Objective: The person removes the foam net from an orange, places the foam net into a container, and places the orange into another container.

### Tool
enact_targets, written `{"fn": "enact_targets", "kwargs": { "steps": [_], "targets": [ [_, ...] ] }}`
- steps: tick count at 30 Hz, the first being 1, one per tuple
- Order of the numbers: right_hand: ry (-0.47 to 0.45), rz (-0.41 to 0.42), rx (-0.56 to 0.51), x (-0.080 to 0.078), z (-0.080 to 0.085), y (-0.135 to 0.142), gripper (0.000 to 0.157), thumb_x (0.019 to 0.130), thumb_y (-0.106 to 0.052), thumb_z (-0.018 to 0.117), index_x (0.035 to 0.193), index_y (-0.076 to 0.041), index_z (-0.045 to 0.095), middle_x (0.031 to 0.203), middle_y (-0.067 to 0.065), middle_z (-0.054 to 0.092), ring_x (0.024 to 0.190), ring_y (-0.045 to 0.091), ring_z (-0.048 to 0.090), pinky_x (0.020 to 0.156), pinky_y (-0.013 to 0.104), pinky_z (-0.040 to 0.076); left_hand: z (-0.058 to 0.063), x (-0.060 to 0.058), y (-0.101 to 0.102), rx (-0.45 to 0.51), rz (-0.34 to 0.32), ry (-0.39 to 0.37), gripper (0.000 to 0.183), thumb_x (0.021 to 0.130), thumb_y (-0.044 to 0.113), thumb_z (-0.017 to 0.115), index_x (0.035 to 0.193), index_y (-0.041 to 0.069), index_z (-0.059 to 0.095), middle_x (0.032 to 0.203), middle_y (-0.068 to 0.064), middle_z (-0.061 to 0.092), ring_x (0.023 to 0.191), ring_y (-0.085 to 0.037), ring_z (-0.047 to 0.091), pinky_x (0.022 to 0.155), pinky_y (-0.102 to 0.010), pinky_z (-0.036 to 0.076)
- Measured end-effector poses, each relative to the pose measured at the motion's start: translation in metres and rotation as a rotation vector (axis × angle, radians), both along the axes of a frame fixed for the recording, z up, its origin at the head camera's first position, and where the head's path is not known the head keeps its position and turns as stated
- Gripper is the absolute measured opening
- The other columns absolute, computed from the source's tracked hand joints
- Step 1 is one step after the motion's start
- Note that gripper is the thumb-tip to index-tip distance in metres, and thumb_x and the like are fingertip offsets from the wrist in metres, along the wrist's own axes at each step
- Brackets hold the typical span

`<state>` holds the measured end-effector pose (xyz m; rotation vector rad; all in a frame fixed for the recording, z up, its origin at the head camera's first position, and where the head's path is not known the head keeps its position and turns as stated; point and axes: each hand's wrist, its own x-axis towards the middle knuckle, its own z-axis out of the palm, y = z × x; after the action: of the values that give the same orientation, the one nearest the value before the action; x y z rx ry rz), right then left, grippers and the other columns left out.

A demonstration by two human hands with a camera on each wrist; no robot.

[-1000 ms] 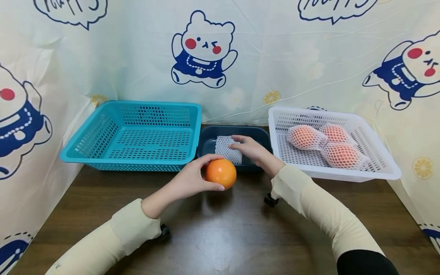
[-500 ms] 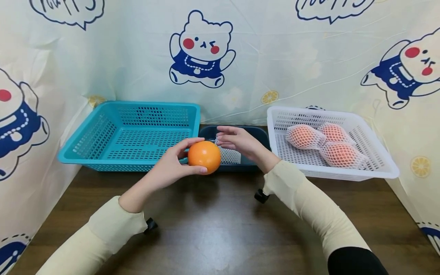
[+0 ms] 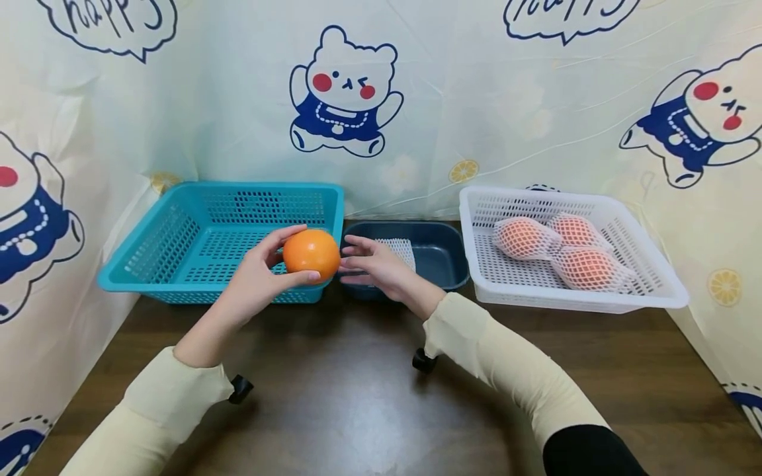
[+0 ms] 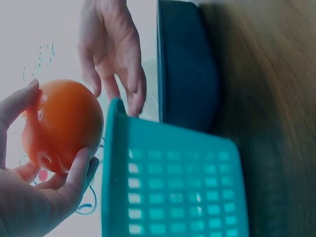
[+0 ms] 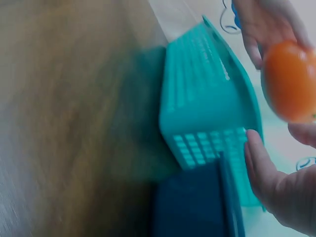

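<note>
My left hand (image 3: pixel 257 272) grips a bare orange (image 3: pixel 312 255) between thumb and fingers. In the head view the fruit overlaps the right front part of the teal basket (image 3: pixel 220 291); the left wrist view shows the orange (image 4: pixel 63 126) above the level of the basket's rim (image 4: pixel 114 128). Close to the fruit's right side is my right hand (image 3: pixel 387 271), its fingers extended and holding nothing. Behind that hand stands a dark blue tray (image 3: pixel 443 254) with a white foam net (image 3: pixel 400 251) in it, partly hidden by the hand.
At the right, a white basket (image 3: pixel 571 301) holds several oranges in foam nets, one being a netted orange (image 3: pixel 592 268). All the containers stand in a row along the back of the brown wooden table (image 3: pixel 357 396). A printed cloth (image 3: pixel 428 132) hangs right behind them.
My left hand has carried the orange leftward and up, from in front of the dark tray to over the teal basket's front right. My right hand has followed leftward, uncovering the tray's right side.
</note>
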<state>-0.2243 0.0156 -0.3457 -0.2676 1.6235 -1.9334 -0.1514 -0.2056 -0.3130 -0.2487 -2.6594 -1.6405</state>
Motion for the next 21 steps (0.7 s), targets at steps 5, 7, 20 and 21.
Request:
{"fn": "enact_targets", "kwargs": {
  "steps": [5,7,20,21],
  "targets": [
    [-0.030,-0.051,-0.043,0.008,-0.008,-0.014,0.066,0.101,0.008,0.057,0.160,-0.006,0.031,0.152,0.021,0.041,0.104,0.025,0.064,0.097,0.046,0.052,-0.006,-0.005,-0.015,0.012,0.034,-0.012,0.077,0.093,0.025,0.078,0.158,0.014,0.038,0.152,-0.015,0.042,0.131,-0.040,0.045,0.084,-0.031,0.054],
    [-0.030,-0.076,-0.044,0.010,-0.010,-0.017,0.068,0.100,0.009,0.058,0.160,-0.009,0.033,0.150,0.020,0.044,0.100,0.022,0.066,0.095,0.044,0.054,-0.008,-0.008,-0.022,0.016,0.045,-0.012,0.078,0.093,0.024,0.078,0.158,0.013,0.037,0.153,-0.017,0.041,0.132,-0.041,0.043,0.081,-0.026,0.054],
    [-0.080,-0.130,-0.110,0.013,-0.020,-0.022,0.074,0.099,0.011,0.059,0.162,-0.013,0.029,0.152,0.020,0.043,0.094,0.018,0.067,0.097,0.042,0.052,-0.018,-0.024,-0.064,-0.110,0.113,-0.007,0.081,0.094,0.031,0.077,0.159,0.009,0.034,0.151,-0.023,0.039,0.124,-0.044,0.044,0.079,-0.037,0.055],
    [-0.078,-0.128,-0.109,0.013,-0.021,-0.022,0.074,0.099,0.010,0.059,0.162,-0.013,0.029,0.152,0.020,0.044,0.094,0.017,0.067,0.097,0.042,0.052,-0.018,-0.024,-0.068,-0.131,0.120,-0.002,0.081,0.094,0.032,0.077,0.159,0.009,0.034,0.151,-0.024,0.039,0.124,-0.045,0.045,0.078,-0.037,0.055]
  ]
}}
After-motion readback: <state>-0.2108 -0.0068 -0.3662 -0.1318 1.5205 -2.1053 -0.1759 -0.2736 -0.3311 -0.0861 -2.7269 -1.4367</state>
